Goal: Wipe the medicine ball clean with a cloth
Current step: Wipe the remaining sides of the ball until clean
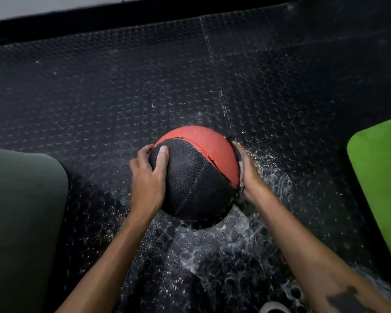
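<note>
Left hand [148,177] grips the round red-and-black textured medicine ball [195,172] on the wet studded black rubber floor [99,98]; right hand [246,175] presses a barely visible pale cloth [241,175] against its right side, fingers hidden.

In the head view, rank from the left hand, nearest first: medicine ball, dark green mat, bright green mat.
From the left hand:
1. Medicine ball, gripped, centre.
2. Dark green mat, left edge.
3. Bright green mat, far right, beyond the ball.
</note>
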